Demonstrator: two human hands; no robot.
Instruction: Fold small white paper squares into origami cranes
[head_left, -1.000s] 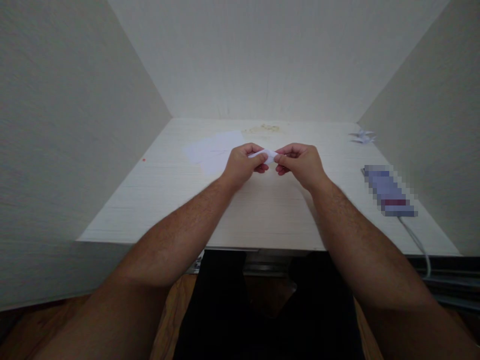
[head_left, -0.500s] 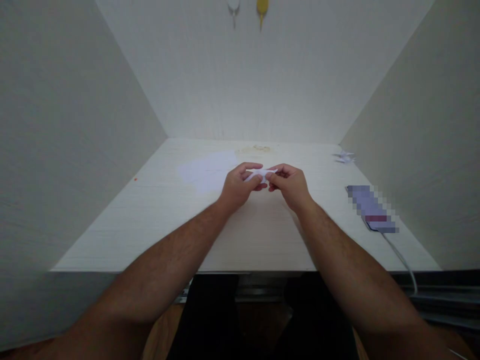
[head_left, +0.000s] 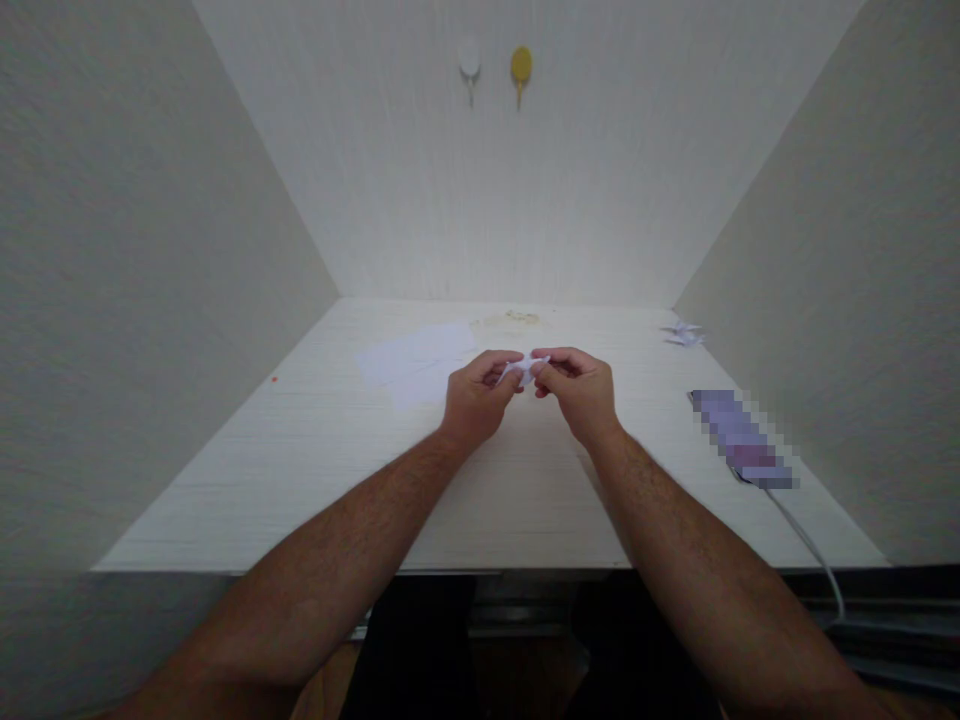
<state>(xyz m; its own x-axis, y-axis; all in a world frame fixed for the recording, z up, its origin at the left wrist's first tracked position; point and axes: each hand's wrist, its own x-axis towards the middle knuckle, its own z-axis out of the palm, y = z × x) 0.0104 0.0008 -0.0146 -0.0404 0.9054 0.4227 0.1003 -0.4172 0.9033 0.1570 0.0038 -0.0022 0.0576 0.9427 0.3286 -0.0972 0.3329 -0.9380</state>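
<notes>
A small folded piece of white paper point(head_left: 527, 369) is held between both hands, a little above the middle of the white desk point(head_left: 510, 500). My left hand point(head_left: 480, 393) pinches its left end between thumb and fingers. At the other end, my right hand point(head_left: 581, 388) grips it the same way, thumb on the near side. The fingers hide much of the paper, so its full shape cannot be made out. Beyond my left hand, white paper sheets point(head_left: 420, 352) lie flat on the desk.
Folded white paper shapes point(head_left: 684, 334) sit at the back right. A blurred-out phone-like device point(head_left: 742, 440) with a white cable point(head_left: 810, 545) lies on the right. White and yellow hooks point(head_left: 521, 65) hang on the back wall; panels close both sides. A tiny orange speck point(head_left: 274, 379) lies left.
The view has tilted up, so the desk and wall hooks appear lower. Both hands still hold the paper; its visible outline and the finger positions have shifted slightly.
</notes>
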